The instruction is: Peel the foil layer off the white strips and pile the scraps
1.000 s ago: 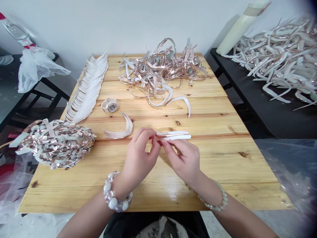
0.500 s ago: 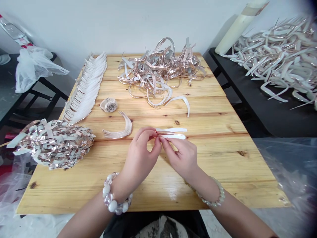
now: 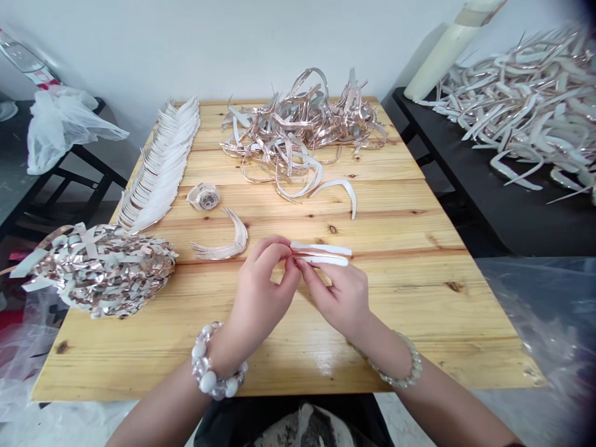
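Between my two hands, above the middle of the wooden table (image 3: 410, 310), is a narrow white strip (image 3: 326, 249) with rose-gold edging, doubled so that two lengths point right. My left hand (image 3: 267, 282) pinches its left end between thumb and fingers. Close beside it, my right hand (image 3: 338, 292) has thumb and fingertips closed on the lower length. The fingertips of both hands nearly touch, and the exact grip is partly hidden. Left of my hands lies a small curved stack of thin strips (image 3: 228, 239). A single curved strip (image 3: 342, 186) rests beyond them.
A tangled heap of shiny strips (image 3: 302, 124) sits at the table's back. Along the left lie a row of overlapped white strips (image 3: 161, 167), a wristwatch (image 3: 203, 196) and a bundle of metallic ribbon (image 3: 107, 267). A black side table (image 3: 470, 161) at right bears more strips.
The two lengths of the strip have come closer together, the upper one tilting slightly down at its right end. My hands have barely moved.
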{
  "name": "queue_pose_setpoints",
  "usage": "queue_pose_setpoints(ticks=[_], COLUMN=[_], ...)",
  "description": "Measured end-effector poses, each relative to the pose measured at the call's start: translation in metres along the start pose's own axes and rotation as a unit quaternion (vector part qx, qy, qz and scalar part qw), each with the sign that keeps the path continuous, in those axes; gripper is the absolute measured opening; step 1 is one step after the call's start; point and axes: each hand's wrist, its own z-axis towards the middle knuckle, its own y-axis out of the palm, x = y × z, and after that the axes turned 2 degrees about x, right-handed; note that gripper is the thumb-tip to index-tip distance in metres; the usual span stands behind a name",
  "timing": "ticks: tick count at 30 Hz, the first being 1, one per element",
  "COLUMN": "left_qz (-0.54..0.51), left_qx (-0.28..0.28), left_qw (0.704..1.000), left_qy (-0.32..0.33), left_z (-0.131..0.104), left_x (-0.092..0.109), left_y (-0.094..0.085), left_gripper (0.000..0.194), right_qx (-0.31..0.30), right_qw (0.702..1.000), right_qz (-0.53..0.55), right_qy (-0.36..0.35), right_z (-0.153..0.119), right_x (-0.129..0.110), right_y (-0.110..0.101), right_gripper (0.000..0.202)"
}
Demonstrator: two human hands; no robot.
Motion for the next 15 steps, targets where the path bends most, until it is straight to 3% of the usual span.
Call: queue_pose_setpoints(ticks=[6, 15], left_qz=[-0.099, -0.190], left_qx=[0.007, 0.021], left_qw=[0.994, 0.973], left_qy=[-0.053, -0.126], left_z=[0.0027, 0.0054], left_x=[0.0010, 0.0058], left_y=[0.0002, -0.0015], left_gripper=[0.010, 0.011], right_qx=[-0.016, 0.028], right_qw=[0.976, 0.855], right_qz=[0.126, 0.391], right_qy=[0.178, 0.340], right_z=[0.0009, 0.0055], right_x=[-0.0041, -0.0036], right_y=[-0.0038, -0.0006], right_gripper=[0.011, 0.013])
